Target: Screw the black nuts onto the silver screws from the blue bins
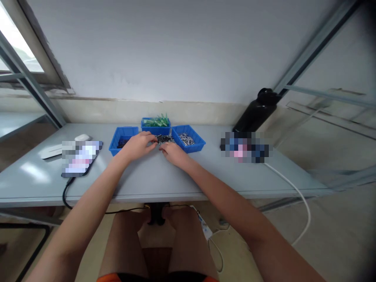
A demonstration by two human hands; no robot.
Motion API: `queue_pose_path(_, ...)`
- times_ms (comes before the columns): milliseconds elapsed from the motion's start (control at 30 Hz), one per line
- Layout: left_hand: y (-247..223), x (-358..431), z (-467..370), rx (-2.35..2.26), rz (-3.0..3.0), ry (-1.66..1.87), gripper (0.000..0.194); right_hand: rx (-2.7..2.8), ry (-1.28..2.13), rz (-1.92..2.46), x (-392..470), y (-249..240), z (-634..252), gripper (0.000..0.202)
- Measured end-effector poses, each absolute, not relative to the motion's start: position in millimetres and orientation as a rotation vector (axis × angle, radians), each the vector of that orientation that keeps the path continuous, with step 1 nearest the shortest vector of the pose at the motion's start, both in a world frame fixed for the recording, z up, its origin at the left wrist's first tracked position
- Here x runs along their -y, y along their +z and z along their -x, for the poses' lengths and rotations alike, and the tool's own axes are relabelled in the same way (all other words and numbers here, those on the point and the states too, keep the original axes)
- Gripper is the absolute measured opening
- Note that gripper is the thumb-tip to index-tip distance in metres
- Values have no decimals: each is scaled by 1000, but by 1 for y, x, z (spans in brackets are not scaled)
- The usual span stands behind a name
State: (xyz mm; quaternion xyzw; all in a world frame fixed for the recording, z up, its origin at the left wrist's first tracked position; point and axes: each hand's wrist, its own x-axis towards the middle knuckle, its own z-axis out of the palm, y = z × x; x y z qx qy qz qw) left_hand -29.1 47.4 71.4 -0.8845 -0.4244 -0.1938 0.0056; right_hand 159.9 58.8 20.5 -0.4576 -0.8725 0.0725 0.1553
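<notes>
Three blue bins stand at the back middle of the desk. The left bin (114,145) holds dark small parts, the back bin (155,129) holds green pieces, and the right bin (199,145) holds silvery metal pieces. Between them lies a pile of small dark parts (164,138). My left hand (141,145) is at the pile's left side, thumb and fingers bent and slightly apart, with nothing visible between them. My right hand (174,153) touches the pile's near right edge, fingers closed together; what they hold, if anything, is too small to make out.
A phone (82,158) with a cable, a white case (82,138) and a flat white item (53,151) lie left. At right, a black bottle (255,113) leans behind a blurred object (245,147) with a white cable. Metal posts flank the desk (164,178).
</notes>
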Motion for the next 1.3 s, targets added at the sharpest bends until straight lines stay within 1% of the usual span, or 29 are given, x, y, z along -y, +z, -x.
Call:
queue_pose_path(133,72,-47,30,1355,2751,-650,30,2443,205,1350,-59,21,-161,35)
queue_pose_path(367,70,-48,29,1335,2766,-661,28,2435,205,1409,-57,24,-159,23)
queue_pose_path(633,69,-47,25,1292,2790,-667,26,2400,147,1452,-60,19,-160,28)
queue_pose_path(700,69,-47,24,1297,2794,-652,26,2390,156,1401,-61,18,-161,29)
queue_pose_path(800,69,-47,25,1304,2794,-638,26,2369,213,1200,-62,18,-163,29)
queue_pose_path(967,70,-46,27,1305,2793,-652,28,2309,300,931,-61,25,-168,24)
queue_pose_path(1167,70,-49,29,1320,2791,-672,30,2228,349,930,-57,38,-174,20)
queue_pose_path(1300,68,-54,31,1334,2767,-755,31,2173,422,972,-56,42,-173,15)
